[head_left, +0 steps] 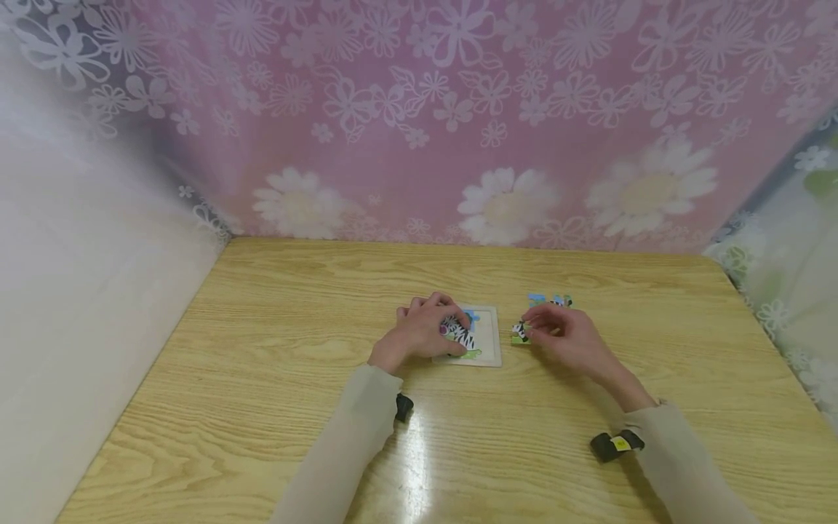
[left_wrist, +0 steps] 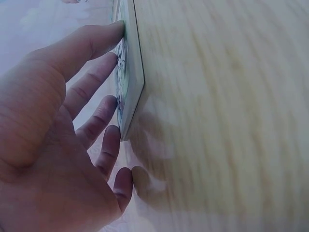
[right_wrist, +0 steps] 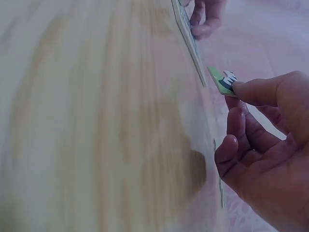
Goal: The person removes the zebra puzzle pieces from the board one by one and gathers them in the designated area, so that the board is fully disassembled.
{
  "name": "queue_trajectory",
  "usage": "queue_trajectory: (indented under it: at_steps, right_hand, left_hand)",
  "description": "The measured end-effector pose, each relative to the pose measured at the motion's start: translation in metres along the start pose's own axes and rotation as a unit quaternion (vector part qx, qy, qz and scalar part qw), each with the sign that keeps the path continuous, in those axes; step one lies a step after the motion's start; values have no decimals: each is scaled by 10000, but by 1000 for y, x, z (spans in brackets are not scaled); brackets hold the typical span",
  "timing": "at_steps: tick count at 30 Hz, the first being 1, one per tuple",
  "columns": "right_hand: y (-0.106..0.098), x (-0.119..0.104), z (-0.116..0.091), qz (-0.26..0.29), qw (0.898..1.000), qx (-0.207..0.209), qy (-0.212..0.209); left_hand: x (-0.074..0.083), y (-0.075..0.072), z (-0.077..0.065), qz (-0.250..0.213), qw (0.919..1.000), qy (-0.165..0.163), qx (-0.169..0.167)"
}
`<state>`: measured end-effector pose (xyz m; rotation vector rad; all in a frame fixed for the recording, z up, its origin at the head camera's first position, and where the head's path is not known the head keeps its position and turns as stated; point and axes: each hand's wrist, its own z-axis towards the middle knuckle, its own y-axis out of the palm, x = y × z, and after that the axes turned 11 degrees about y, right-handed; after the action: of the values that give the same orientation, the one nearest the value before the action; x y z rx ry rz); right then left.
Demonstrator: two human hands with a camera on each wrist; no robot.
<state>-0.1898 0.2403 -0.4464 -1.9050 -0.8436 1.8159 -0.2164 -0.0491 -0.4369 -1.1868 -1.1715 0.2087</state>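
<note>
A jigsaw puzzle board (head_left: 487, 349) with a pale frame lies on the table, partly filled with a zebra picture in black, white, green and blue. My left hand (head_left: 422, 327) rests over its left part, fingertips touching the pieces; in the left wrist view the fingers (left_wrist: 99, 118) are spread along the board's face. To the right of the board, my right hand (head_left: 566, 338) pinches a puzzle piece (right_wrist: 222, 82) between thumb and fingers. That piece is green with black and white stripes and is held apart from the board.
More puzzle pieces (head_left: 537, 299) lie behind my right hand, partly hidden by it. The wooden table (head_left: 262, 349) reaches back to a pink flowered curtain (head_left: 406, 145). Black wrist devices (head_left: 609, 446) sit at both sleeves.
</note>
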Motion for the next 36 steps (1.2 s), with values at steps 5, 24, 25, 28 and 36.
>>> queue_trajectory:
  at_steps: [5, 24, 25, 28, 36]
  right_hand:
    - [-11, 12, -2, -38, 9998, 180, 63]
    - [-58, 47, 12, -215, 9963, 788, 254]
    - [-61, 49, 13, -229, 9960, 807, 310]
    - [-68, 56, 15, -250, 9953, 856, 381]
    - [-80, 67, 22, -490, 9928, 1030, 375]
  left_hand:
    - [1, -1, -1, -55, 10000, 9, -2]
    - [-1, -1, 0, 35, 10000, 34, -27]
    - [-1, -1, 0, 30, 10000, 36, -26]
    - [0, -2, -1, -20, 10000, 42, -46]
    - [0, -2, -1, -80, 10000, 27, -39]
